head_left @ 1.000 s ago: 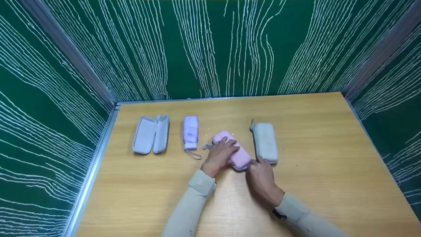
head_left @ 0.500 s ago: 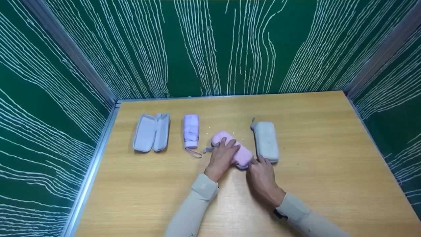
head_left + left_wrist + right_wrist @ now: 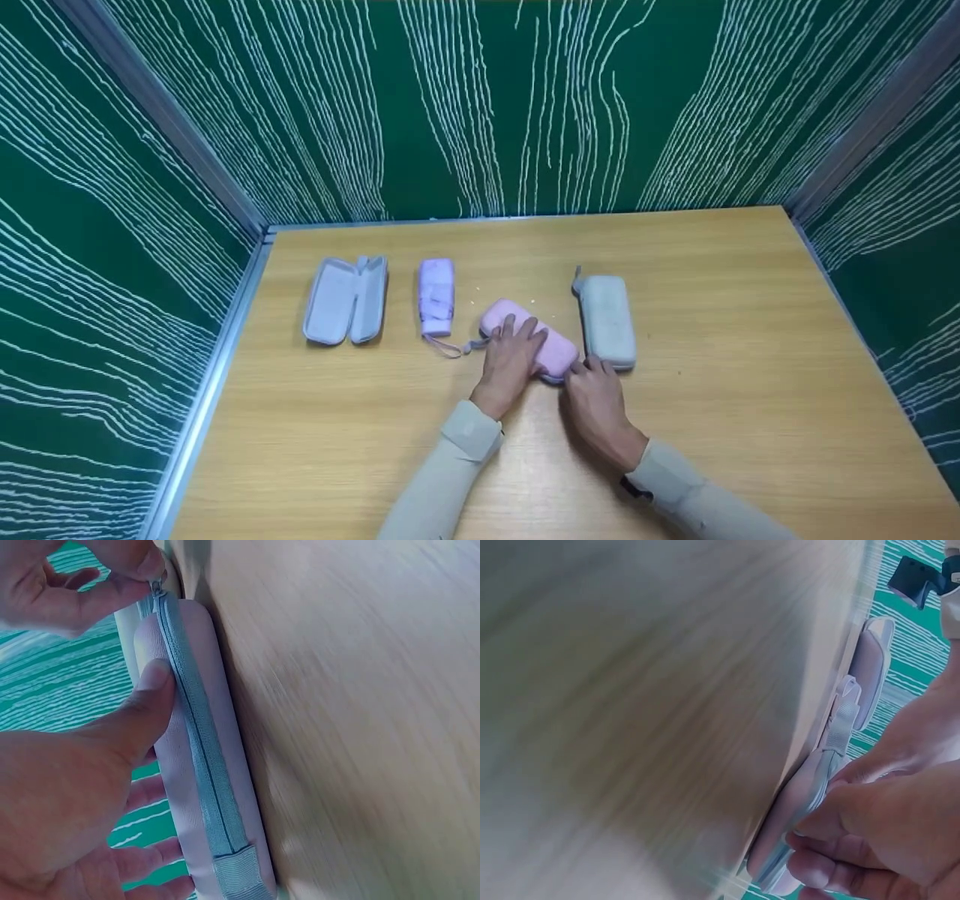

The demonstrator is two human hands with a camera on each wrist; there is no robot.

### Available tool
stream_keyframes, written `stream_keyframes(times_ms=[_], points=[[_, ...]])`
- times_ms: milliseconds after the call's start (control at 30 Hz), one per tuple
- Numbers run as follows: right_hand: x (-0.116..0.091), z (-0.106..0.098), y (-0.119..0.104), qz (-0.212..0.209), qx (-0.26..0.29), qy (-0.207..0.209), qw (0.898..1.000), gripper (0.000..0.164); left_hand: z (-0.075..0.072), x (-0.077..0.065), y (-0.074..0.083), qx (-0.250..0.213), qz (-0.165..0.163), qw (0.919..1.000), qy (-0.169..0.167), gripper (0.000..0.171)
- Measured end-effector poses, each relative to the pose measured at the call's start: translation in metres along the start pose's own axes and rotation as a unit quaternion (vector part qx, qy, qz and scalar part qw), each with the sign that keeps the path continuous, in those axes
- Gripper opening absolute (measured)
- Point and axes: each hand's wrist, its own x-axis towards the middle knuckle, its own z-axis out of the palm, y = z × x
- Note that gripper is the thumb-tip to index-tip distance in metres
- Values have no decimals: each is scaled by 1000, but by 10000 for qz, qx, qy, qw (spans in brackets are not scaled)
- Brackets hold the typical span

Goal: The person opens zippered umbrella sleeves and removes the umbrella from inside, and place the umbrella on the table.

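Note:
A pink hard-shell zip case (image 3: 559,352) lies slanted on the table, its grey strap (image 3: 474,346) towards the far left. My left hand (image 3: 510,364) holds it, fingers spread over the top and thumb against the near side. In the left wrist view that thumb (image 3: 154,686) presses just beside the grey zip (image 3: 196,727), whose edges lie together along this side. At the case's right end, my right hand (image 3: 598,394) pinches the zip pull (image 3: 156,588) between thumb and finger. In the right wrist view the right fingers (image 3: 832,825) hide most of the pull.
Close to the right hand lies a closed pale grey-green case (image 3: 609,322). A folded lilac umbrella (image 3: 436,296) with a wrist loop lies left of the pink case. Farther left, a grey case (image 3: 332,304) lies open. Small white crumbs (image 3: 533,301) dot the wooden table (image 3: 712,315).
The pink case has turned slightly under my left hand, its strap shifting nearer the umbrella's loop. My right hand stays at the case's right end, almost in place.

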Motion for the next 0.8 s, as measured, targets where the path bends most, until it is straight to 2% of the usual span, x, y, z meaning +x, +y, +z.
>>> stream_keyframes(times_ms=[200,333,433,800], points=[[1,-2,-3,53,-25,-151,9999,7,0,1,2,-113,-77,9996,-251,63],[1,0,-2,65,-60,-97,9999,7,-2,1,5,-257,-198,9983,-476,63],[1,2,-3,121,-97,23,9999,7,-2,0,8,-227,-305,9980,-503,63],[1,3,-5,422,-357,79,9984,6,0,-2,17,85,-599,9981,-94,56]])
